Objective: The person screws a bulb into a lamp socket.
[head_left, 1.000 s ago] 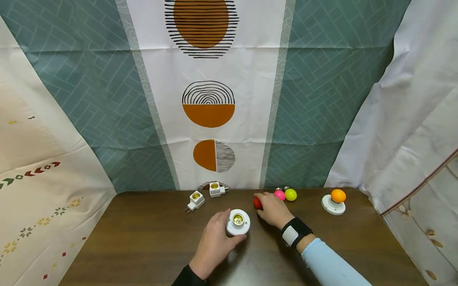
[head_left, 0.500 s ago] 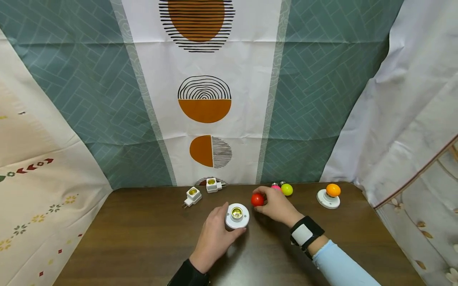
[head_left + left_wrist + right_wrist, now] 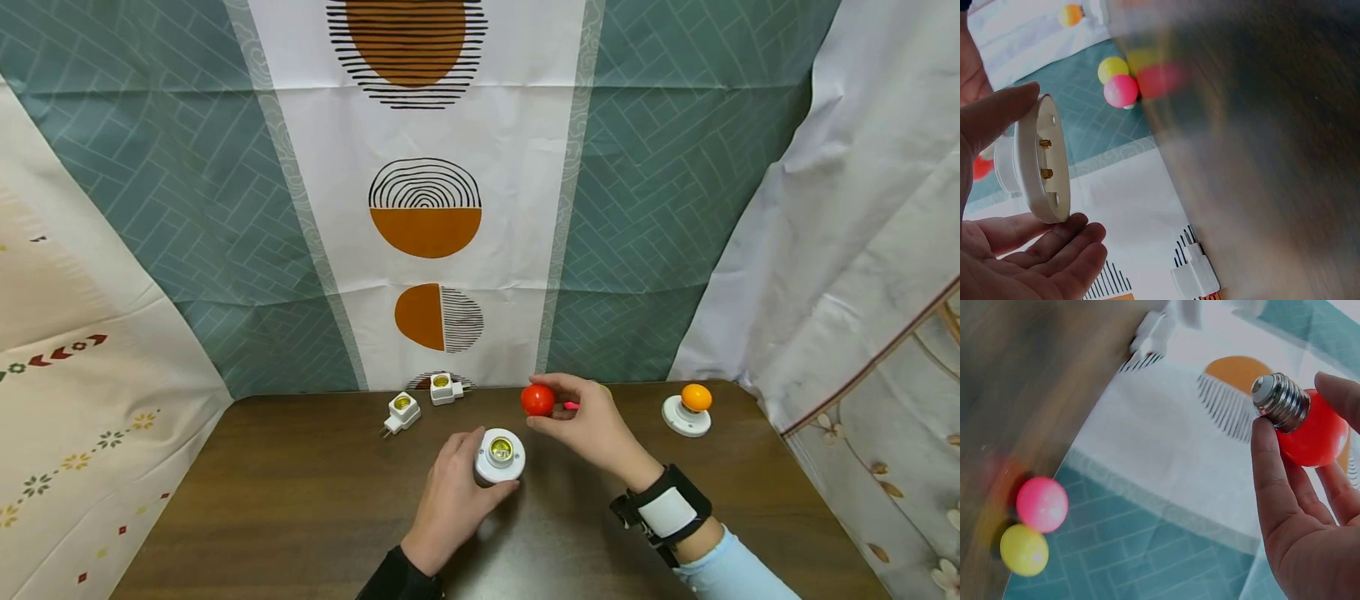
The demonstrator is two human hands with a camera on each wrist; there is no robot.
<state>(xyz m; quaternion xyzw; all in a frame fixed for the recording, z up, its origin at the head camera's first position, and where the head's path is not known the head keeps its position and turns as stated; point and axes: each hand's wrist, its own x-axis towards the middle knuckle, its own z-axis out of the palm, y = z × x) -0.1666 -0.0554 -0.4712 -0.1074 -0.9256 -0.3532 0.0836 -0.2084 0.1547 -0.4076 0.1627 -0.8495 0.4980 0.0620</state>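
Now a red light bulb (image 3: 537,400) is held up in a person's right hand (image 3: 588,421), higher than half a second ago, when it was down by the tabletop (image 3: 300,483) with the fingers around it. The thumb and fingers curl about its round glass, and the right wrist view shows its silver screw cap (image 3: 1282,403) bare, at an angle, touching no socket.

The left hand (image 3: 453,496) has stayed in much the same place. Its thumb and fingers hold the rim of a white round socket (image 3: 500,451) from either side; the gold-coloured well faces up, with no bulb in it. In the left wrist view the underside shows two brass terminals (image 3: 1046,173), so the socket appears raised off the wood.

For the work in hand, the change means that bulb and socket are each gripped, near one another but apart and not joined.

A pink bulb (image 3: 1042,504) and a yellow bulb (image 3: 1024,550) lie touching, mostly hidden behind the right hand in the head view. Well to the right, an orange bulb (image 3: 697,397) sits in a white base (image 3: 686,418). Toward the back left are two white plug-in sockets (image 3: 401,412), near each other.
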